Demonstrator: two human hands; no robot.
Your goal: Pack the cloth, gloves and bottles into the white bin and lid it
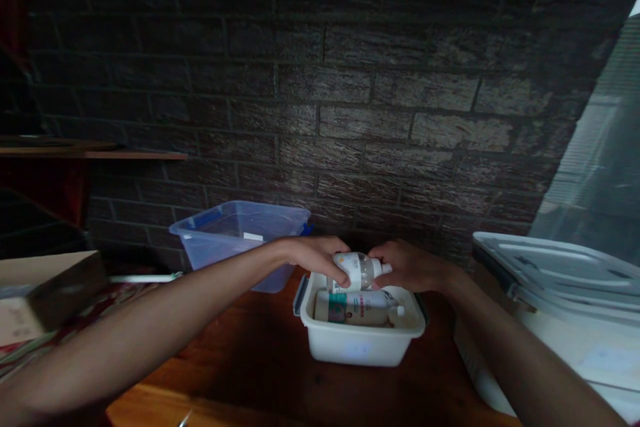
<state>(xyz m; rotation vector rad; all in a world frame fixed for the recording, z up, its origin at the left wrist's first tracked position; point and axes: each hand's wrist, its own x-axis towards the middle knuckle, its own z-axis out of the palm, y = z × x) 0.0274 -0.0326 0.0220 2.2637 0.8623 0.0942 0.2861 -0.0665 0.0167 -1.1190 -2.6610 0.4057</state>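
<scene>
My left hand (315, 255) is wrapped round the body of a small white bottle (357, 270), held on its side just above a white plastic bin (360, 340). My right hand (407, 265) is closed on the bottle's cap end. A second white bottle with a green label (357, 307) lies flat inside the bin. Both arms reach forward over a wooden table (240, 360).
A clear blue-tinted plastic tub (240, 233) stands behind and left of the bin, against a dark brick wall (350, 80). A large lidded white container (565, 293) sits at the right. A cardboard box (45, 290) rests at the left edge.
</scene>
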